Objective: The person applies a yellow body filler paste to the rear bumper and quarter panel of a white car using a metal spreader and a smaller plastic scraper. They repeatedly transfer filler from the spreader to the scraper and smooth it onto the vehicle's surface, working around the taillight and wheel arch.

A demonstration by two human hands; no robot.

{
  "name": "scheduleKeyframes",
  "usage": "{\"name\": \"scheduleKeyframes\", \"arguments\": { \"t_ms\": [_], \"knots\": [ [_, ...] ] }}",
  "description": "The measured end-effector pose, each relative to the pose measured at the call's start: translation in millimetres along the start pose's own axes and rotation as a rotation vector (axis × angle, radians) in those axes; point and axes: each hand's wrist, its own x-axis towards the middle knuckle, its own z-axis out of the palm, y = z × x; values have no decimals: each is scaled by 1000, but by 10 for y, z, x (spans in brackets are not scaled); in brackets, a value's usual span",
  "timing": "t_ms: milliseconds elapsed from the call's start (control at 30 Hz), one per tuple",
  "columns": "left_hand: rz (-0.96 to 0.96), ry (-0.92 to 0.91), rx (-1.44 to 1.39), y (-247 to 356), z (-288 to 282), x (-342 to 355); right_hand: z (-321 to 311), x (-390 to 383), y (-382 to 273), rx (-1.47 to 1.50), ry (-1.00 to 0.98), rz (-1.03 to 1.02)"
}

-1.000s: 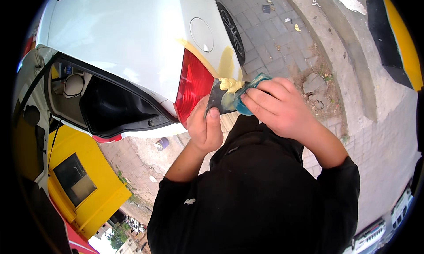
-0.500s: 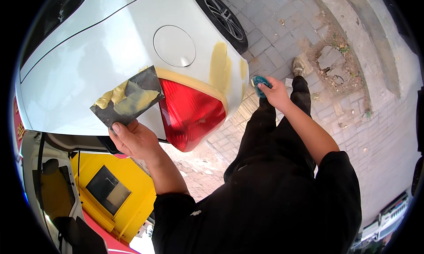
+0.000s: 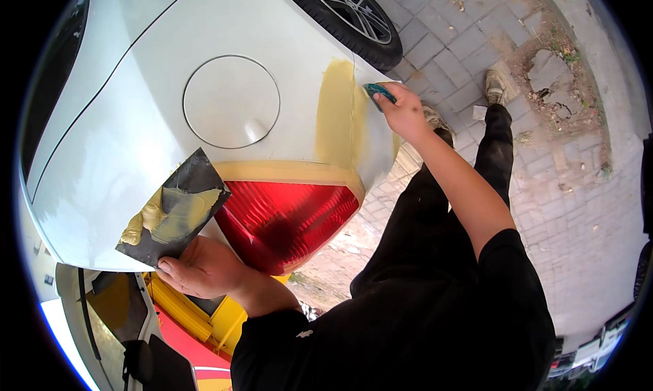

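Observation:
My left hand [image 3: 204, 267] grips the lower edge of a dark rectangular mixing board [image 3: 194, 180]. Yellowish body filler [image 3: 153, 217] lies on it, in thick lumps at one end and a thin smear beside them. My right hand [image 3: 406, 112] is closed around a small teal spreader [image 3: 379, 93], whose edge is at the white car's rear panel, just right of a yellow filler patch [image 3: 335, 112]. Whether the edge touches the panel I cannot tell. Below the patch sits the red tail light [image 3: 289, 217], bordered along its top by tan masking tape [image 3: 286, 171].
The white car body [image 3: 149, 85] has a round fuel flap [image 3: 231, 102] and a black-tyred wheel [image 3: 354, 17]. My shoes stand on grey paving bricks [image 3: 462, 44]. Broken concrete [image 3: 551, 78] lies by the kerb. A yellow and red vehicle [image 3: 197, 316] shows at lower left.
My right hand has moved up and left with the spreader, from beside the car to the panel by the filler patch. The board sits lower and further left in view; the view has shifted closer.

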Motion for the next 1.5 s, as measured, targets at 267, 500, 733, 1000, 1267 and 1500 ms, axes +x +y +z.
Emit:
{"name": "scheduleKeyframes", "arguments": {
  "t_ms": [267, 500, 733, 1000, 1267, 1500],
  "knots": [
    [-101, 118, -71, 69, -141, 26, 193, -126, -153, -104, 74, -143],
    [-59, 66, -75, 1, -249, 12, -29, -350, -250, -23, -106, -110],
    [-52, 80, -50, -3, -203, 14, 125, 124, -172, -122, 82, -144],
    [-89, 160, -185, 110, 41, 13, 130, -501, -336, -16, -63, -160],
    [-47, 100, -140, 72, 23, 54, 58, -10, -144, -118, 53, -164],
    [-35, 97, -134, 126, 168, 41, 123, -718, -398, 5, -87, -135]
  ]
}}
